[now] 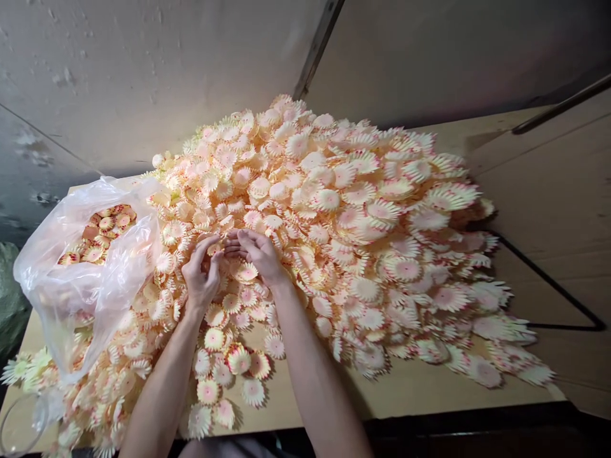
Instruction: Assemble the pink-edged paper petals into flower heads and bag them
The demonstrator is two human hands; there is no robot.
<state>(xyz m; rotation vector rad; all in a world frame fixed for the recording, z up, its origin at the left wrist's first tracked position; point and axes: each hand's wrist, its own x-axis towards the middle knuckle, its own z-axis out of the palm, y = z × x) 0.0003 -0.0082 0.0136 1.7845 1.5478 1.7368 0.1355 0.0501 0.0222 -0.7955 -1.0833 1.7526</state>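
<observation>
A huge heap of flower heads (334, 216), cream petals with pink centres, covers most of the wooden counter (420, 388) and rises highest toward the far wall (143, 76). The person's two bare hands meet in the near-left part of the heap. The left hand (203, 277) has its fingers (210, 245) curled in around a small flower piece, and the right hand (260, 254) pinches the same spot from the other side, its fingers (238, 238) bent and touching the left ones. What exactly sits between them is too small to make out. Both forearms reach in from the near edge. To the left, just beside the left hand, a thin clear plastic bag (90, 280) lies slumped on the heap, its mouth open and more flower heads inside. A black cord (548, 280) runs across the counter on the right.
</observation>
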